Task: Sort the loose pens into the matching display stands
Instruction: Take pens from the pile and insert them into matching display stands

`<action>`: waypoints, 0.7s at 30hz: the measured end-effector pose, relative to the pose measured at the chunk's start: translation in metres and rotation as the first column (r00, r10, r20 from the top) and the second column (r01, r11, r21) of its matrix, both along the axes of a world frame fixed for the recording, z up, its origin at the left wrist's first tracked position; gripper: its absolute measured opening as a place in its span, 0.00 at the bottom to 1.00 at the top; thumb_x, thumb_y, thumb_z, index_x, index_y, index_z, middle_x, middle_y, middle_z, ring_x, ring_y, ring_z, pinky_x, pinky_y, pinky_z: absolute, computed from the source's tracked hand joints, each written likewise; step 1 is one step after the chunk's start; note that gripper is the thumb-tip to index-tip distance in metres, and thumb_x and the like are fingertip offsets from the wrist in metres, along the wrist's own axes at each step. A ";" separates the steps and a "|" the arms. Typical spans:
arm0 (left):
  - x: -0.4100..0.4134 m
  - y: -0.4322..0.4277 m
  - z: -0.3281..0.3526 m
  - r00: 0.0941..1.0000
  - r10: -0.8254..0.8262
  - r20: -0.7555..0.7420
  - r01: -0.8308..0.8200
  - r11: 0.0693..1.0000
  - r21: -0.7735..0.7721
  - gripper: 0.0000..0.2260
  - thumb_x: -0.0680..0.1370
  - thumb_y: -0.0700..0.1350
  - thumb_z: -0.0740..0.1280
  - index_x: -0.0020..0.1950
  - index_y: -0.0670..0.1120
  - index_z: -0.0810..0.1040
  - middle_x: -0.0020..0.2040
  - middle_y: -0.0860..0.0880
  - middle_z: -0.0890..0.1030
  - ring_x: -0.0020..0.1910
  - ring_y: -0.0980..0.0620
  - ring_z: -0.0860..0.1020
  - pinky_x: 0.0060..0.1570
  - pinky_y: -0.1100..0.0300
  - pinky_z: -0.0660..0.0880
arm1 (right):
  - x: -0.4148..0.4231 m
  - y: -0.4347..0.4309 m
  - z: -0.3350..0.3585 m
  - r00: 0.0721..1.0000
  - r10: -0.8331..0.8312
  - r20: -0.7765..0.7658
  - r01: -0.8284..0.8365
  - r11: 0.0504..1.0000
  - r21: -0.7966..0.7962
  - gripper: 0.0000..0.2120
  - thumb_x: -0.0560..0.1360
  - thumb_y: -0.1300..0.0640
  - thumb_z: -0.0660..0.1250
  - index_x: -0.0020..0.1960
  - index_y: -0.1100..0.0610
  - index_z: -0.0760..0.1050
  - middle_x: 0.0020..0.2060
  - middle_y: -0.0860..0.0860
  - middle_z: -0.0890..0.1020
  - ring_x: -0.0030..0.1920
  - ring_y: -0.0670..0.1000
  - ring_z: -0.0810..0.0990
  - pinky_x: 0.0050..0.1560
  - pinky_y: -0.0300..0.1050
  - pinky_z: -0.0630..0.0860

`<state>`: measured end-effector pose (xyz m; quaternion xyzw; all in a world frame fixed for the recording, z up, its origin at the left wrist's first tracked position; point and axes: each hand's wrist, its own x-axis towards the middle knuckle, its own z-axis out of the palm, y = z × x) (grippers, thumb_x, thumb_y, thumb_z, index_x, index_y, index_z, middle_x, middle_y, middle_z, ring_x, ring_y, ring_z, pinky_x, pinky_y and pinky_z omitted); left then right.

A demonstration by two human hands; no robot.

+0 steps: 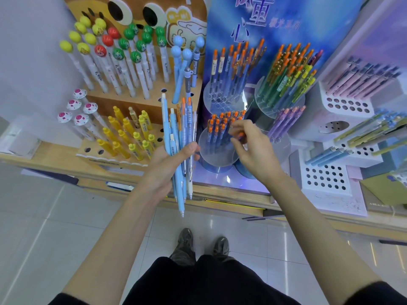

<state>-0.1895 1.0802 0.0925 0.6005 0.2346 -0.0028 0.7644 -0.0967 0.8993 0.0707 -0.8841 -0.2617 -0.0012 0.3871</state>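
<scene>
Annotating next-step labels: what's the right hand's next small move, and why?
Likely lower the orange-tipped pen pinched by the right hand into the near clear round stand: the stand's pens have matching orange caps, and the hand hovers right at it. The left hand grips the pen bundle.

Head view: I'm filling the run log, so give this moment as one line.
left hand: grips loose pens | right hand: pinches orange-capped pen | where: above clear round stand | seated: cannot tell
</scene>
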 end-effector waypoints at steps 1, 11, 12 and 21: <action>0.000 0.000 0.000 1.000 -0.001 0.002 0.001 1.000 0.003 0.11 0.67 0.49 0.71 0.46 0.47 0.79 0.36 0.51 0.83 0.39 0.55 0.81 0.47 0.53 0.76 | 0.002 0.005 0.001 1.000 0.008 -0.023 -0.007 1.000 0.023 0.10 0.77 0.65 0.64 0.58 0.61 0.71 0.49 0.49 0.78 0.44 0.46 0.73 0.46 0.30 0.68; 0.004 -0.001 0.003 1.000 0.010 -0.002 -0.010 1.000 -0.002 0.12 0.66 0.49 0.71 0.47 0.46 0.79 0.36 0.51 0.83 0.37 0.56 0.81 0.47 0.55 0.76 | 0.005 0.025 -0.009 0.961 -0.015 0.277 0.043 0.995 -0.095 0.13 0.74 0.59 0.65 0.57 0.63 0.77 0.43 0.58 0.78 0.38 0.59 0.78 0.32 0.49 0.77; 0.004 0.000 0.003 1.000 0.012 0.001 -0.012 1.000 -0.006 0.12 0.67 0.49 0.71 0.47 0.45 0.79 0.36 0.51 0.83 0.37 0.56 0.81 0.47 0.55 0.76 | 0.005 0.026 -0.010 0.956 -0.050 0.290 0.078 0.993 -0.087 0.13 0.74 0.59 0.65 0.57 0.63 0.77 0.42 0.57 0.79 0.37 0.60 0.78 0.30 0.48 0.76; 0.006 0.003 0.003 1.000 0.022 0.002 -0.022 1.000 -0.005 0.03 0.74 0.43 0.69 0.47 0.46 0.79 0.35 0.53 0.84 0.35 0.57 0.81 0.43 0.57 0.76 | -0.010 0.012 -0.032 0.984 -0.099 0.145 0.106 0.994 -0.038 0.19 0.77 0.63 0.64 0.67 0.59 0.72 0.41 0.56 0.80 0.37 0.57 0.79 0.38 0.48 0.76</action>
